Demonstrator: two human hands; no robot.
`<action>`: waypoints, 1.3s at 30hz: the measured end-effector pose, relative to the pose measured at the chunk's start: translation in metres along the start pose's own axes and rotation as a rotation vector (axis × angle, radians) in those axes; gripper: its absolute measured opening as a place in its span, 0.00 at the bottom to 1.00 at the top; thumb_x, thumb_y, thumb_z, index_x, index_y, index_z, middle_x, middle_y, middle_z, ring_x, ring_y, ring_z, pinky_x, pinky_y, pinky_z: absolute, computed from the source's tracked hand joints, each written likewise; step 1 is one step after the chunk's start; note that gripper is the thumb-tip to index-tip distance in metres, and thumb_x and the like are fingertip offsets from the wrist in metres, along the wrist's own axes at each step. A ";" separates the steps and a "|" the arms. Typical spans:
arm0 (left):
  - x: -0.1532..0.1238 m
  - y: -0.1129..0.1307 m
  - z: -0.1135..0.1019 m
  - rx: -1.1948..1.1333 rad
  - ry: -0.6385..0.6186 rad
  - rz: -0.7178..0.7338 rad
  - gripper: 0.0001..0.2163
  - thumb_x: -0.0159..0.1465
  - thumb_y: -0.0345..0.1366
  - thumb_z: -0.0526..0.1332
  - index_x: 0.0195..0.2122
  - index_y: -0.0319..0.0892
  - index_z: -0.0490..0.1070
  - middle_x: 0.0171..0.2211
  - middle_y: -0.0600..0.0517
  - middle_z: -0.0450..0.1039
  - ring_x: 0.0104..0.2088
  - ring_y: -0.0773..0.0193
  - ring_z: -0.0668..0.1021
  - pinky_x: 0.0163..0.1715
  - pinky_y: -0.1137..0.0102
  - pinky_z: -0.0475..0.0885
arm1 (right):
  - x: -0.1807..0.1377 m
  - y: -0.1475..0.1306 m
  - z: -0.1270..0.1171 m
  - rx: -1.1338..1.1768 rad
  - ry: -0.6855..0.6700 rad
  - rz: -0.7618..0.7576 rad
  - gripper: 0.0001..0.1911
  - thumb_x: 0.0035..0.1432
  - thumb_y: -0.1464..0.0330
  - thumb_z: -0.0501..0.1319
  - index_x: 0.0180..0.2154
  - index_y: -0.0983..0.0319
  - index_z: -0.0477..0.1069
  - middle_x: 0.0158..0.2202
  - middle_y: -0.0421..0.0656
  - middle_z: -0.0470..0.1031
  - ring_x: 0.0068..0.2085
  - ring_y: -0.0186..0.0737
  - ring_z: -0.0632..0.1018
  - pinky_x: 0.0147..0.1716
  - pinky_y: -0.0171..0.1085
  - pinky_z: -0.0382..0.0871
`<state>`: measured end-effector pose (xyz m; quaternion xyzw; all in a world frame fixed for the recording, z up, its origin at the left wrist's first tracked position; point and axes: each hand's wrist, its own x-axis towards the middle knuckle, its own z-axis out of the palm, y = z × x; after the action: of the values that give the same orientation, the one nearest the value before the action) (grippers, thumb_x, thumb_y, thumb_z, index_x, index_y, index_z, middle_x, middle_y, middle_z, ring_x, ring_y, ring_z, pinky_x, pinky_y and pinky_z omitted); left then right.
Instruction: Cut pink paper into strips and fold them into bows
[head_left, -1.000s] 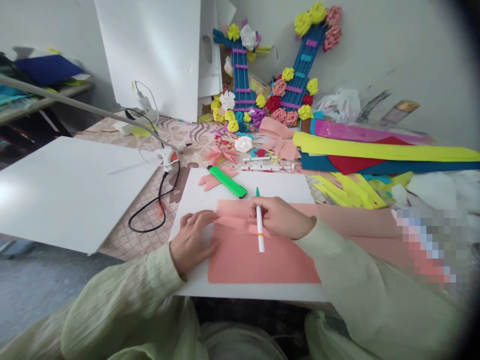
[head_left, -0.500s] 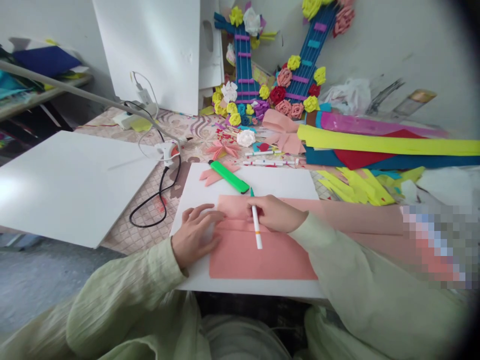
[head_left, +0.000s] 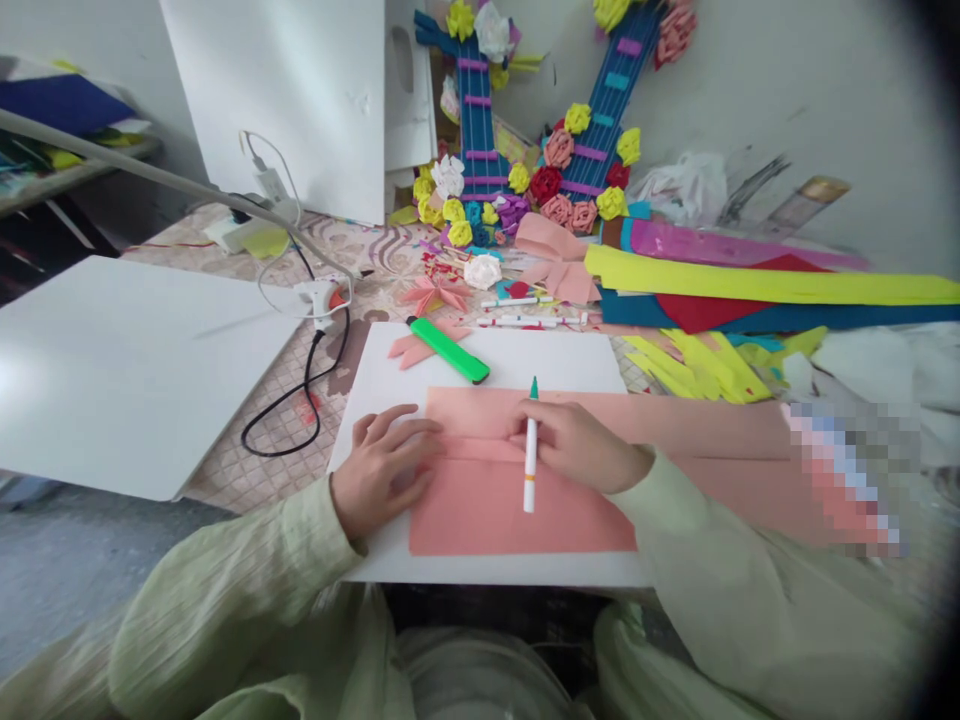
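A sheet of salmon-pink paper (head_left: 517, 510) lies on a white board (head_left: 555, 355), with a folded strip running across it. At its left edge rests my left hand (head_left: 386, 470), fingers stretched out and touching the paper. My right hand (head_left: 581, 440) is closed around a white marker (head_left: 530, 465) with a green tip, which points away from me and off the paper. The fingertips of that hand touch the paper near the crease. Beyond the paper lies a green utility knife (head_left: 450, 350), partly over pink paper pieces (head_left: 405, 350).
Left of the board are a glue gun (head_left: 322, 297) with its black cable and another white board (head_left: 135, 370). Several markers (head_left: 517, 302), yellow paper scraps (head_left: 705, 365) and coloured paper strips lie at the back. Flower-trimmed blue paper guitars (head_left: 480, 130) lean on the wall.
My right hand has slid right along the crease with the marker, which now stands more upright in view. My left hand stays at the paper's left edge. The view has shifted slightly.
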<state>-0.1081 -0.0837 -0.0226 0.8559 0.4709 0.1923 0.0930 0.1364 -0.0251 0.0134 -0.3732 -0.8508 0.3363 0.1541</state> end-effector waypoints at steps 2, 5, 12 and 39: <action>0.000 0.000 0.000 0.007 0.004 0.005 0.11 0.56 0.32 0.52 0.40 0.46 0.67 0.46 0.51 0.67 0.52 0.52 0.59 0.46 0.55 0.52 | -0.008 0.002 0.006 0.000 0.049 0.005 0.12 0.45 0.81 0.51 0.30 0.61 0.64 0.31 0.41 0.72 0.33 0.36 0.72 0.33 0.34 0.64; 0.000 -0.001 0.001 0.018 0.004 0.012 0.12 0.55 0.32 0.52 0.40 0.46 0.67 0.46 0.51 0.68 0.51 0.52 0.60 0.46 0.55 0.53 | -0.014 0.005 0.015 0.010 0.129 -0.008 0.15 0.43 0.83 0.49 0.30 0.60 0.61 0.33 0.42 0.71 0.35 0.37 0.72 0.35 0.36 0.65; 0.000 0.000 0.000 0.033 0.015 0.004 0.11 0.55 0.32 0.52 0.39 0.45 0.67 0.45 0.51 0.68 0.51 0.52 0.60 0.45 0.55 0.53 | -0.012 0.016 0.030 0.010 0.287 -0.060 0.13 0.44 0.83 0.52 0.29 0.60 0.59 0.32 0.41 0.70 0.36 0.38 0.70 0.36 0.37 0.65; 0.001 -0.002 0.001 -0.007 0.015 0.005 0.10 0.55 0.34 0.53 0.39 0.46 0.68 0.45 0.51 0.68 0.51 0.53 0.61 0.47 0.55 0.54 | -0.009 0.027 0.036 -0.022 0.298 -0.077 0.12 0.46 0.79 0.58 0.32 0.59 0.63 0.31 0.41 0.70 0.36 0.39 0.69 0.37 0.39 0.66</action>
<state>-0.1089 -0.0815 -0.0237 0.8553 0.4688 0.2006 0.0918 0.1386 -0.0345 -0.0313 -0.3880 -0.8357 0.2616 0.2874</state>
